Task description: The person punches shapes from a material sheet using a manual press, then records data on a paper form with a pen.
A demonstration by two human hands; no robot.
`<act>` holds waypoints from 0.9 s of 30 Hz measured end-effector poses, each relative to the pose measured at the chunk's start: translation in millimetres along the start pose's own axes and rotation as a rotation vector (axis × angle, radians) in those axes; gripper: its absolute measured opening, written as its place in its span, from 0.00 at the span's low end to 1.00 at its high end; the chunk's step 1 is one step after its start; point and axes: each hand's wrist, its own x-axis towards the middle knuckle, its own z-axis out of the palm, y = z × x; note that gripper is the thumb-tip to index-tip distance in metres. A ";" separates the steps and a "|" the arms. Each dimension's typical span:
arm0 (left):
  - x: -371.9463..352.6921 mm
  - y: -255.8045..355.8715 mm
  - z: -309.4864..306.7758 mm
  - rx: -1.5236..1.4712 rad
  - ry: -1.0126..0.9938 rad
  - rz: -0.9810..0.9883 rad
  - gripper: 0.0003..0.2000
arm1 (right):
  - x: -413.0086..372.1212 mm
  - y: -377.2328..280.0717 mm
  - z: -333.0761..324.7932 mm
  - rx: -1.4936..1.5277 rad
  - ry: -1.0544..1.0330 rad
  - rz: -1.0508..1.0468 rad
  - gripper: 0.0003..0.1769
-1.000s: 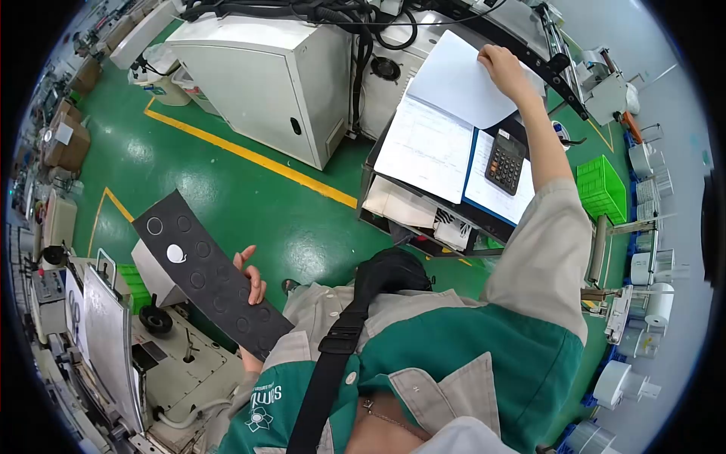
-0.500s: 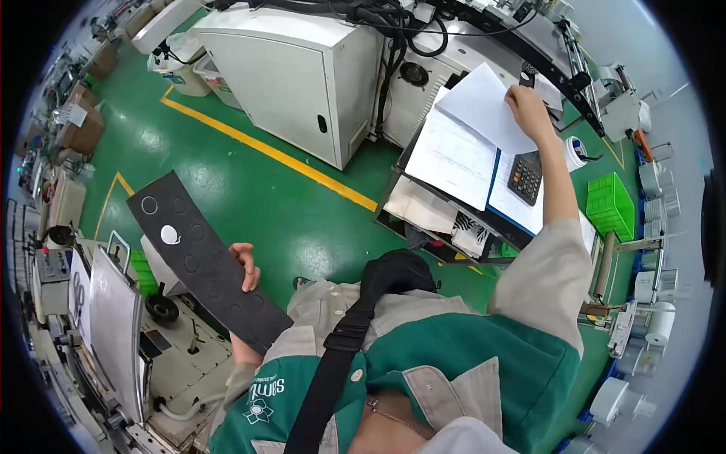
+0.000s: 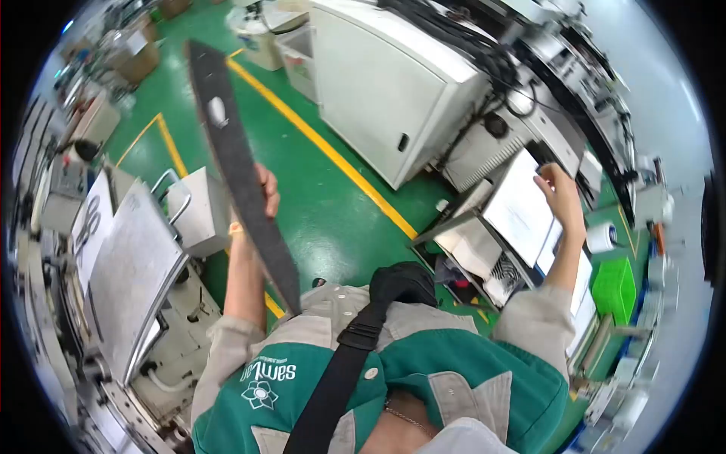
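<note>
My left hand point(image 3: 265, 194) grips a long black sheet point(image 3: 236, 163) marked with round outlines and one white spot. The sheet is raised, seen almost edge-on, and runs from the upper left down toward my chest. My right hand point(image 3: 560, 198) reaches out to the right and rests on white paper pages point(image 3: 520, 206) lying on a sloped work stand point(image 3: 469, 246). The fingers lie on the top page's edge.
A white machine cabinet point(image 3: 386, 79) stands ahead on the green floor with yellow lines point(image 3: 333, 155). A grey press with a tilted plate point(image 3: 132, 265) is at my left. A green crate point(image 3: 614, 291) and a tape roll point(image 3: 603, 237) are on the right.
My view swung left and the scene shifted right. My left hand lifted the black sheet up and turned it nearly edge-on. My right hand stayed on the papers.
</note>
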 end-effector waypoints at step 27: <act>-118.9 172.7 26.9 0.038 0.721 1.292 0.29 | 38.6 -494.9 189.6 1.008 -0.106 -1.869 0.18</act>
